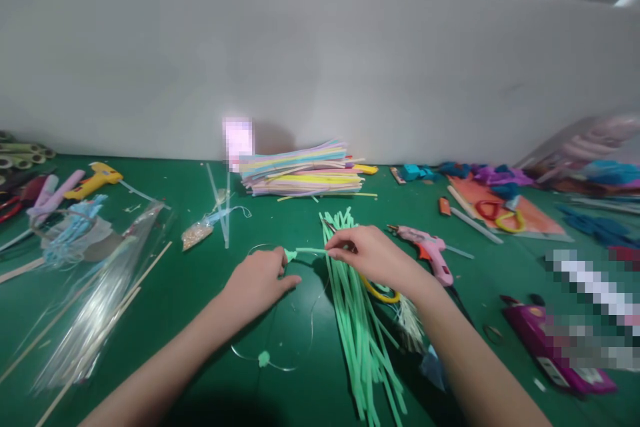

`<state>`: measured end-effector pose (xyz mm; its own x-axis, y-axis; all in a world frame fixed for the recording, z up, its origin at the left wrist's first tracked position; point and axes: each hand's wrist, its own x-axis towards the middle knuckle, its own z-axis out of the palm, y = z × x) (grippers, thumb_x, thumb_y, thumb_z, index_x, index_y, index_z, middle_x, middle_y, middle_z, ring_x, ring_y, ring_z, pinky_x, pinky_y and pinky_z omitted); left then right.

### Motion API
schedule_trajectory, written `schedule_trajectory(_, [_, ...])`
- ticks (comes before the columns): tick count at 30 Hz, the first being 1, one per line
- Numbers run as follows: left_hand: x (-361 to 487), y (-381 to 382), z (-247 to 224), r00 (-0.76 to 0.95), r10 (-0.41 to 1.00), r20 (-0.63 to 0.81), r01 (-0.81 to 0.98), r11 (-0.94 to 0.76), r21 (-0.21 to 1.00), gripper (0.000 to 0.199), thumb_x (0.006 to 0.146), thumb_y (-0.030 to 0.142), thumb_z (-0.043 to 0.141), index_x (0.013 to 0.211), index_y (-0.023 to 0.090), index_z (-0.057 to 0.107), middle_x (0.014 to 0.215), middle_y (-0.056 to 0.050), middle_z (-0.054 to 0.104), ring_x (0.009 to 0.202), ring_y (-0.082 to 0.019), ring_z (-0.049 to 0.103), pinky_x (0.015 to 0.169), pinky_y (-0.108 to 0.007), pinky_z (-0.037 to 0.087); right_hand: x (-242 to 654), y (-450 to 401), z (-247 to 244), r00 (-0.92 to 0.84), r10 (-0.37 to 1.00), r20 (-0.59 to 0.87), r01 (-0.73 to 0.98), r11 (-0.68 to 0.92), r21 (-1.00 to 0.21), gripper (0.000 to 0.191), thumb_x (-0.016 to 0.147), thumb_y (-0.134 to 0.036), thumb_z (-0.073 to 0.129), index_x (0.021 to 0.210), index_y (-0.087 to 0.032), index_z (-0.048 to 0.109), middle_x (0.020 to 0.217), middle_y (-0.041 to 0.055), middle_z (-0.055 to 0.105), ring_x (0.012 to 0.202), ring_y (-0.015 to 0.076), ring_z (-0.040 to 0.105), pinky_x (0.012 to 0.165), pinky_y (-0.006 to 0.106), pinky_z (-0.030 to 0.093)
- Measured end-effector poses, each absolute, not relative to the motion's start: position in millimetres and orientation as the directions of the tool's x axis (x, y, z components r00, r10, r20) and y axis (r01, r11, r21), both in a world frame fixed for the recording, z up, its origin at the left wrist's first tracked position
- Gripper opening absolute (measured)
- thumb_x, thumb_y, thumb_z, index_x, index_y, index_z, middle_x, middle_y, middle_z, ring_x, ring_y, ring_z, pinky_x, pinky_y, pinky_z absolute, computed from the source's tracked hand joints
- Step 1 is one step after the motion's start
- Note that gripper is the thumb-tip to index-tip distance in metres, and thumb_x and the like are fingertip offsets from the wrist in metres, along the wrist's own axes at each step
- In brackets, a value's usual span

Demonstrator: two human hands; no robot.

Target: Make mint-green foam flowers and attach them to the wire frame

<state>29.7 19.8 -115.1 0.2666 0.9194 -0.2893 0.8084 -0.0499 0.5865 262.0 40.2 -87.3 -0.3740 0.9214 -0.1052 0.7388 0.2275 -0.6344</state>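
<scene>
A short light-green strip (311, 251) stretches between my two hands above the green table. My left hand (261, 280) grips its knotted left end, the thumb held apart below. The fingertips of my right hand (367, 250) pinch the right end. Under my right hand lies a bundle of long light-green strips (357, 340), with yellow-handled scissors (381, 292) partly hidden at its side. A thin clear wire loop (313, 320) curves below my hands, and a small green knot (263, 359) sits on it near the front.
Pastel strips (305, 172) are stacked by the grey partition (300, 60). A pink glue gun (430, 250) lies right of my right hand. A yellow glue gun (97, 180), clear plastic sleeves (100, 307) and a bag of beads (197, 233) are on the left. A magenta pack (555, 347) lies at right.
</scene>
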Motion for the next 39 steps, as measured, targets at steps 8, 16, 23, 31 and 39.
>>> schedule_trajectory(8, [32, 33, -124, 0.239, 0.916, -0.322, 0.877, -0.062, 0.476, 0.034, 0.096, 0.033, 0.062, 0.126, 0.017, 0.06, 0.127, -0.011, 0.062, 0.106, -0.025, 0.065, 0.088, -0.046, 0.057, 240, 25, -82, -0.398, 0.904, -0.158, 0.847, 0.297, -0.44, 0.016, 0.088, -0.018, 0.062, 0.09, -0.021, 0.078, 0.093, 0.0059, 0.08, 0.086, 0.0234, 0.072, 0.073, 0.03, 0.047])
schedule_trajectory(16, [31, 33, -128, 0.319, 0.861, -0.396, 0.847, -0.072, 0.526, 0.035, 0.096, 0.033, 0.062, 0.127, 0.016, 0.059, 0.125, -0.011, 0.063, 0.104, -0.024, 0.066, 0.087, -0.045, 0.057, 210, 26, -108, -0.376, 0.91, -0.176, 0.906, 0.321, -0.278, 0.021, 0.093, -0.018, 0.055, 0.09, -0.016, 0.076, 0.091, 0.0146, 0.077, 0.088, 0.0282, 0.072, 0.074, 0.033, 0.046])
schedule_trajectory(23, [23, 34, -120, 0.334, 0.9, -0.28, 0.908, -0.227, 0.353, 0.034, 0.096, 0.033, 0.062, 0.125, 0.017, 0.06, 0.126, -0.01, 0.063, 0.106, -0.024, 0.065, 0.089, -0.046, 0.057, 203, 26, -127, -0.388, 0.915, -0.112, 0.905, 0.356, -0.233, 0.021, 0.096, -0.018, 0.052, 0.094, -0.015, 0.072, 0.097, 0.0149, 0.071, 0.098, 0.0274, 0.066, 0.075, 0.032, 0.044])
schedule_trajectory(31, [13, 43, -123, 0.405, 0.9, -0.163, 0.905, -0.367, 0.216, 0.028, 0.096, 0.03, 0.062, 0.121, 0.016, 0.062, 0.125, -0.01, 0.063, 0.108, -0.025, 0.064, 0.09, -0.046, 0.056, 208, 36, -143, -0.446, 0.895, -0.013, 0.848, 0.417, -0.327, 0.017, 0.098, -0.024, 0.055, 0.094, -0.018, 0.071, 0.087, 0.0075, 0.069, 0.089, 0.0223, 0.063, 0.073, 0.03, 0.041])
schedule_trajectory(39, [-2, 47, -125, 0.506, 0.855, -0.112, 0.844, -0.464, 0.269, 0.025, 0.099, 0.029, 0.057, 0.118, 0.015, 0.062, 0.11, -0.008, 0.067, 0.093, -0.02, 0.067, 0.079, -0.039, 0.058, 209, 43, -160, -0.521, 0.84, 0.154, 0.743, 0.534, -0.403, 0.013, 0.097, -0.02, 0.056, 0.105, -0.016, 0.066, 0.099, 0.0082, 0.069, 0.097, 0.0214, 0.057, 0.085, 0.032, 0.044])
